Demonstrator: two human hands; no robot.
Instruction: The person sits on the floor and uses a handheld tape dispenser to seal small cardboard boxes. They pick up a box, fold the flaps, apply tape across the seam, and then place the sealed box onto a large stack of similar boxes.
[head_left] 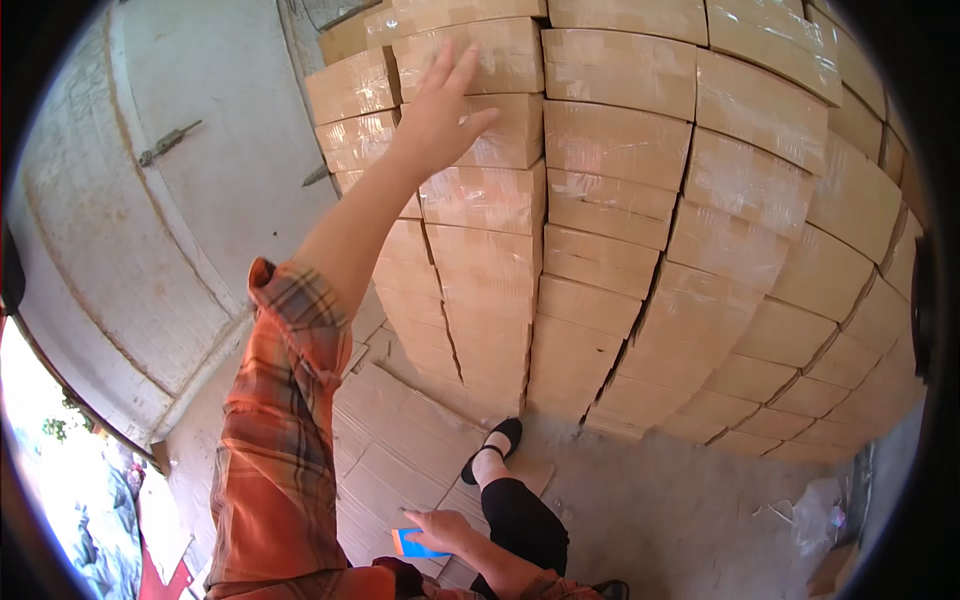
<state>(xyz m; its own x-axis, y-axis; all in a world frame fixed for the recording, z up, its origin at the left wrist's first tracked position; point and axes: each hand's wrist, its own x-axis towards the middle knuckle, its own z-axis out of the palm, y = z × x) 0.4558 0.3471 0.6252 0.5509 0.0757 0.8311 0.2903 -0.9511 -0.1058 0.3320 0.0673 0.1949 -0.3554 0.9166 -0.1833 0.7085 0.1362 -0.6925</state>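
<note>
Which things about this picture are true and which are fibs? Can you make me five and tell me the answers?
1. The left hand is stretched out toward the brown boxes. True.
2. The right hand is empty. False: it holds a small blue and orange thing.
3. The left sleeve is plain green. False: it is checked, mostly orange.
4. The boxes are stacked many layers high. True.
5. The white door is to the right of the boxes in the picture. False: it is to their left.
</note>
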